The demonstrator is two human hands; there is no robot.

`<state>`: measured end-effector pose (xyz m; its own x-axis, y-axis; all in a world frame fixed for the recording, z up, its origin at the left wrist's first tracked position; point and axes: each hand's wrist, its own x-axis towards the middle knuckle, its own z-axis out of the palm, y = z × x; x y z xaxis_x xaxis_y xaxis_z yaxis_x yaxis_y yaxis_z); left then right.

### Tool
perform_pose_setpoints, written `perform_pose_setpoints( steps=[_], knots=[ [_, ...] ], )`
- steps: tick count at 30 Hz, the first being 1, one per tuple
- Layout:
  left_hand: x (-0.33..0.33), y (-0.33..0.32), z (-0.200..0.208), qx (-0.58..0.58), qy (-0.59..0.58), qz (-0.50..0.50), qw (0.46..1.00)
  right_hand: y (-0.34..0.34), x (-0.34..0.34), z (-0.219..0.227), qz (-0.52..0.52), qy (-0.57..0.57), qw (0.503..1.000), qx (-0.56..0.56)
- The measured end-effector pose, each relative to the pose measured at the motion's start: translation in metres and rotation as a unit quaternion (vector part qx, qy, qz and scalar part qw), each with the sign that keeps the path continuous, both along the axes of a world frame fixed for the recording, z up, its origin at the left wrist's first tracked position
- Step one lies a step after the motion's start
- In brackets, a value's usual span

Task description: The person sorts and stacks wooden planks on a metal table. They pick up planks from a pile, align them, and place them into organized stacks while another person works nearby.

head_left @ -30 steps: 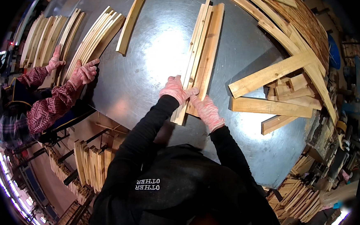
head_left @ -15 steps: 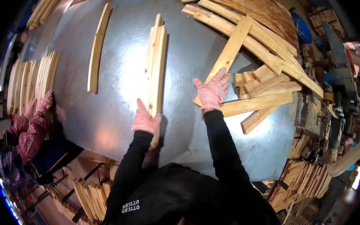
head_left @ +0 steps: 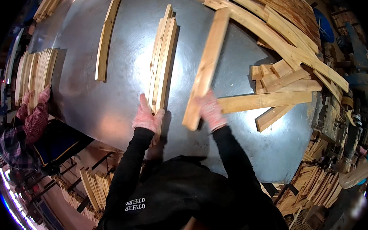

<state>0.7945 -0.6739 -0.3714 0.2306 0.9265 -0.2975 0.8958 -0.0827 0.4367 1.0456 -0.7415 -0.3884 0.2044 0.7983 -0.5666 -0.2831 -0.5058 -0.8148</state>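
In a pink-and-white glove, my left hand (head_left: pixel 146 117) grips the near end of a narrow bundle of wooden strips (head_left: pixel 162 63), thumb on one side and fingers on the other. The strips lie lengthwise away from me, their far ends uneven. My right hand (head_left: pixel 211 110), gloved alike, holds a wooden board (head_left: pixel 208 68) near its lower end, at the board's right edge. That board is tilted slightly, a little to the right of the bundle, and its far end overlaps the pile of long boards (head_left: pixel 256 29).
Short wood blocks (head_left: pixel 279 78) and a board (head_left: pixel 265 102) lie on the metal table (head_left: pixel 124 124) at right. A single strip (head_left: pixel 107 38) lies left of the bundle. At far left, a co-worker's gloved hands (head_left: pixel 44 94) touch stacked strips (head_left: pixel 43 72). Machinery (head_left: pixel 343 133) stands beyond the right edge.
My right hand has drawn the board leftward off the pile's near side, toward the bundle. My left hand stays on the bundle. The whole view has shifted slightly.
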Motion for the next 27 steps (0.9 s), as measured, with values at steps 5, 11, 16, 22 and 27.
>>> perform_pose_setpoints(
  steps=[5, 11, 16, 22, 27],
  knots=[
    [0.007, -0.015, 0.0, 0.049, 0.031, -0.033, 0.998, 0.033, -0.029, 0.047, 0.46, -0.363, 0.81, 0.002],
    [0.038, -0.007, 0.034, -0.064, 0.09, 0.083, 0.99, 0.104, 0.252, 0.051, 0.051, -0.818, 0.573, -0.033],
    [-0.053, -0.021, -0.016, 0.072, 0.065, 0.027, 0.995, 0.103, 0.371, -0.003, 0.15, -0.821, 0.547, -0.069],
    [-0.078, -0.027, -0.007, 0.063, 0.069, 0.011, 0.996, 0.115, 0.352, 0.046, 0.246, -0.789, 0.563, -0.023],
    [-0.062, -0.016, 0.007, 0.047, 0.118, -0.02, 0.992, 0.13, 0.373, 0.041, 0.288, -0.757, 0.573, -0.124]
  ],
)
